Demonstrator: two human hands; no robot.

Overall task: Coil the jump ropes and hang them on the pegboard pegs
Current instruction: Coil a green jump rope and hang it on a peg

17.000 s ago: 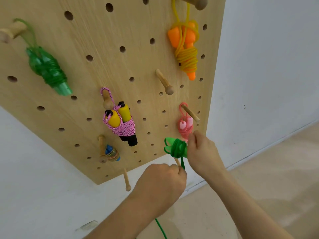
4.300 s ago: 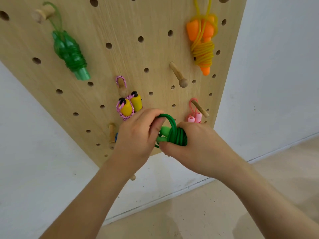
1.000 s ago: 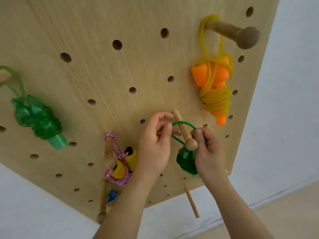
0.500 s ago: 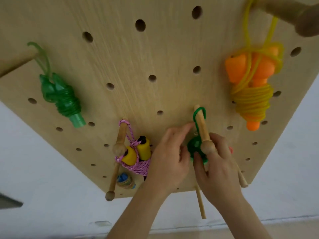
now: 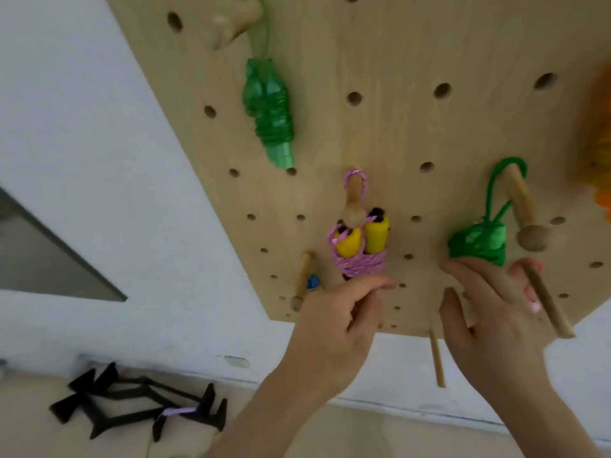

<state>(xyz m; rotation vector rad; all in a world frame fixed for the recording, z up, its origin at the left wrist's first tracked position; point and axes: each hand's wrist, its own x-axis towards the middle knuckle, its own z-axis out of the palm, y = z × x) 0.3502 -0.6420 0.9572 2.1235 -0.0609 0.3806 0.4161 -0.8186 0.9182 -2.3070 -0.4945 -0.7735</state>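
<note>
The dark green jump rope (image 5: 476,244) hangs on the wooden pegboard (image 5: 396,61), its loop hooked over a knobbed peg (image 5: 524,209) and its wound bundle dangling just left of the knob. The right grip (image 5: 496,322), a bare hand, is spread with straight fingers and holds nothing; its fingertips sit just beneath the bundle, and blur makes it hard to say whether they touch it. The left grip (image 5: 334,328) is loosely curled and holds nothing, its knuckles just below the pink jump rope with yellow handles (image 5: 358,249), which hangs from its own peg (image 5: 353,206). Higher up, a translucent green jump rope (image 5: 267,114) hangs from a thick peg (image 5: 234,23). A blurred orange jump rope (image 5: 601,160) shows at the right edge. A small pale pink rope (image 5: 525,269) is partly hidden behind the right fingers, on a long plain peg (image 5: 545,299). A black folded stand (image 5: 132,411) lies on the floor by the white wall (image 5: 82,127).
</note>
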